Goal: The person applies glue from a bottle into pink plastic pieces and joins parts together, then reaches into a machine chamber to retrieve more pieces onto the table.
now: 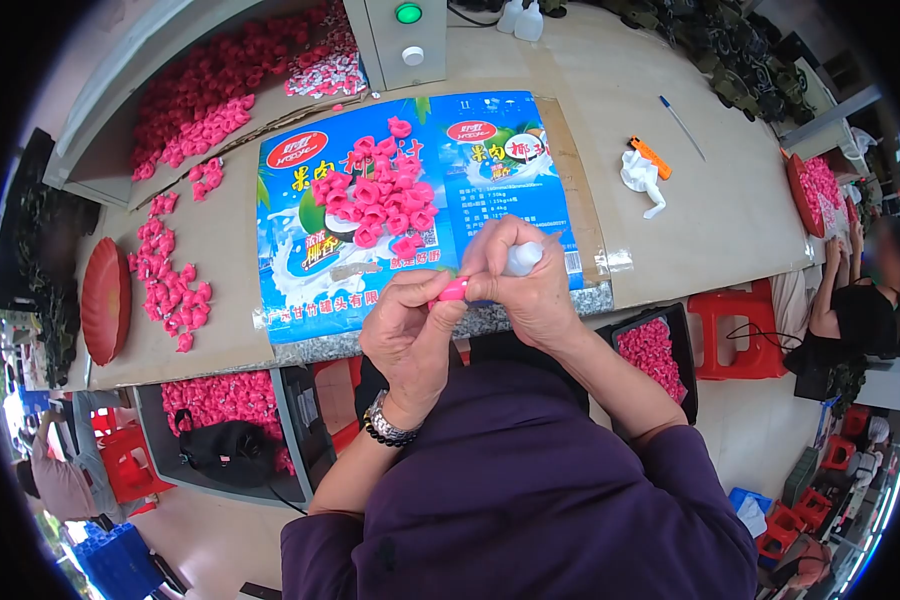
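My left hand (412,328) is closed, pinching a small pink plastic piece (454,290) between thumb and fingertips. Against the other end of that piece rest the fingertips of my right hand (540,295). Curled fingers of the right hand also hold a small white squeeze bottle (523,259), whose tip I cannot make out. Both hands are over the near edge of a blue printed cardboard sheet (278,285). Just beyond them, a heap of similar pink pieces (385,200) lies on the sheet.
More pink pieces (170,280) trail across the table at left, beside a red dish (107,300). An orange-handled tool (650,158), a white crumpled wrap (638,175) and a pen (682,128) lie right. Bins of pink pieces (652,355) stand below. A co-worker (860,290) sits far right.
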`<move>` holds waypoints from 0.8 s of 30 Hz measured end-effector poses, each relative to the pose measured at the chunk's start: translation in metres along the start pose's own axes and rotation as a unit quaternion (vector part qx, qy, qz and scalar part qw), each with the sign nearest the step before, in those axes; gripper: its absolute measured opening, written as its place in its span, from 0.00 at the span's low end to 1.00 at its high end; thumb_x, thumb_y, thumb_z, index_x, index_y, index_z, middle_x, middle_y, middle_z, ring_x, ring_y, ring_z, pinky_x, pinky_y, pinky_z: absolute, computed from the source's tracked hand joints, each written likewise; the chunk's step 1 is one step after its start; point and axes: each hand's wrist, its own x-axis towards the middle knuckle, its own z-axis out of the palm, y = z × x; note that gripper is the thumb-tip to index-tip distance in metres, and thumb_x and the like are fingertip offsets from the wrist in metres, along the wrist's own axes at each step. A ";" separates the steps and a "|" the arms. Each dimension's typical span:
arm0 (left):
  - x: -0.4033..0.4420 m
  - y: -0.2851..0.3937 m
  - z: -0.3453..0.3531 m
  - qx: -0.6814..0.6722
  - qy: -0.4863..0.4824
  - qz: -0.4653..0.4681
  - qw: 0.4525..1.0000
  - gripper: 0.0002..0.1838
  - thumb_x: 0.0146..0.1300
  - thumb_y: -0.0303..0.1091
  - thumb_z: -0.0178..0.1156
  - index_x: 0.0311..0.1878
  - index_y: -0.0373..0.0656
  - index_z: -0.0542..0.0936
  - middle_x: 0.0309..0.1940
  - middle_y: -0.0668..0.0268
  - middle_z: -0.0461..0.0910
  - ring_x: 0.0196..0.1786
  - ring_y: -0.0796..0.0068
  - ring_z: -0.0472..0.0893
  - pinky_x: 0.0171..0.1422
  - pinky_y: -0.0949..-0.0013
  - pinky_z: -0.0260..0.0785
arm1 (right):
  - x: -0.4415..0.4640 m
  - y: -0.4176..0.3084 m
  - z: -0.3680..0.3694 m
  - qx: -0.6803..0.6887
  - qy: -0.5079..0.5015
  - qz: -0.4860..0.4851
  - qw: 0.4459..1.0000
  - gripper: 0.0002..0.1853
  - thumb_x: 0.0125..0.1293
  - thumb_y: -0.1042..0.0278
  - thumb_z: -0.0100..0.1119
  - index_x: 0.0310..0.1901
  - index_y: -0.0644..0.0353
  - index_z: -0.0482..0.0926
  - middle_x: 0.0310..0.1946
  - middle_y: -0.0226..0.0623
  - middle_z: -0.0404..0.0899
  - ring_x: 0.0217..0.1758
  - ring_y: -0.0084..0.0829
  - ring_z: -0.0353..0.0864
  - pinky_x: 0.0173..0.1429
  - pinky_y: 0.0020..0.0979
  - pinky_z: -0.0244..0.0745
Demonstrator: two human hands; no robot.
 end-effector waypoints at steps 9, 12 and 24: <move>0.012 0.003 -0.018 -0.242 0.024 -0.209 0.947 0.10 0.66 0.26 0.60 0.49 0.36 0.76 0.40 0.61 0.80 0.34 0.75 0.79 0.39 0.73 0.73 | 0.007 -0.008 0.005 -0.033 0.025 0.032 0.999 0.15 0.51 0.85 0.67 0.38 0.61 0.73 0.40 0.43 0.81 0.31 0.23 0.78 0.36 0.27 0.76; 0.017 0.009 -0.026 -0.282 0.031 -0.234 0.930 0.11 0.67 0.30 0.60 0.50 0.38 0.75 0.37 0.64 0.80 0.35 0.76 0.77 0.39 0.73 0.70 | 0.018 -0.014 -0.011 -0.073 0.067 0.013 0.995 0.13 0.55 0.84 0.62 0.41 0.62 0.73 0.44 0.44 0.81 0.31 0.22 0.78 0.37 0.26 0.75; 0.081 0.038 -0.167 0.628 0.091 0.071 0.770 0.09 0.62 0.24 0.56 0.45 0.37 0.77 0.37 0.61 0.78 0.42 0.65 0.75 0.47 0.63 0.65 | 0.103 -0.027 -0.164 -0.314 0.245 -0.078 0.914 0.09 0.66 0.73 0.55 0.47 0.58 0.72 0.44 0.30 0.73 0.48 0.21 0.69 0.53 0.25 0.65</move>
